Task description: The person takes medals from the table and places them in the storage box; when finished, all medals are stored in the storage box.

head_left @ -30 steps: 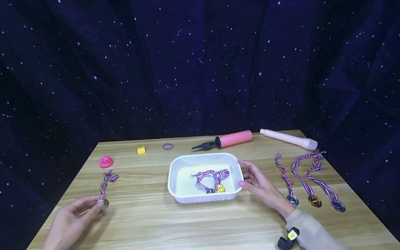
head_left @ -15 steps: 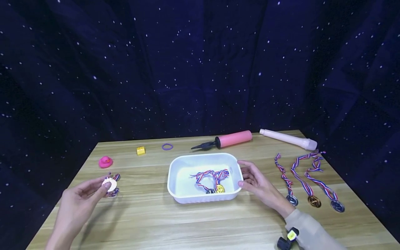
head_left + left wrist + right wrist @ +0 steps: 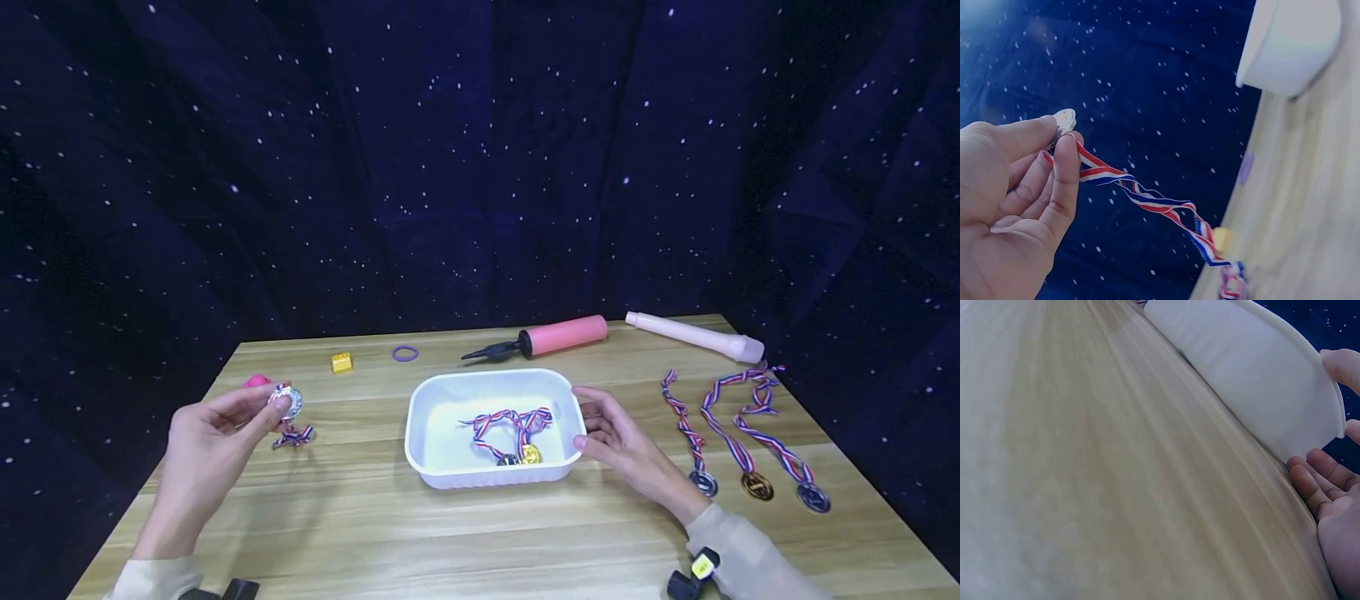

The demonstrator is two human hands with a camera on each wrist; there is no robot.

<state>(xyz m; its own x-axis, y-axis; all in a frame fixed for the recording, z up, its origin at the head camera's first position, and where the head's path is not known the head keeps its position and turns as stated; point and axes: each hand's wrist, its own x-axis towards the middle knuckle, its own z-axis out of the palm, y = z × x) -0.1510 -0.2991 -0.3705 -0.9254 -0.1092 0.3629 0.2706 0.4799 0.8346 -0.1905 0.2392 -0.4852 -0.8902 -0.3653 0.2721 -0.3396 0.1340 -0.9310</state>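
Note:
In the head view my left hand (image 3: pixel 213 437) pinches a silver medal (image 3: pixel 287 403) between thumb and fingers, raised above the table at the left. Its red, white and blue ribbon (image 3: pixel 1160 203) trails away from the fingers in the left wrist view. A white plastic tub (image 3: pixel 491 477) stands at the middle, holding a gold medal (image 3: pixel 530 454) and a dark silver-looking medal (image 3: pixel 507 459) with ribbons. My right hand (image 3: pixel 626 450) holds the tub's right end, thumb at the rim and fingers along the outside, some bent low against its wall (image 3: pixel 1260 381).
Three medals on ribbons lie at the right, the middle one a bronze medal (image 3: pixel 757 486). Along the back are a pink hand pump (image 3: pixel 566 334), a pale pink tube (image 3: pixel 693 334), a purple ring (image 3: pixel 405 353) and a yellow block (image 3: pixel 341 362). The left hand partly hides a pink duck (image 3: pixel 257 380).
My left hand has lifted the silver medal off the table and carried it up and to the right, its ribbon now hanging. The right hand stays at the tub.

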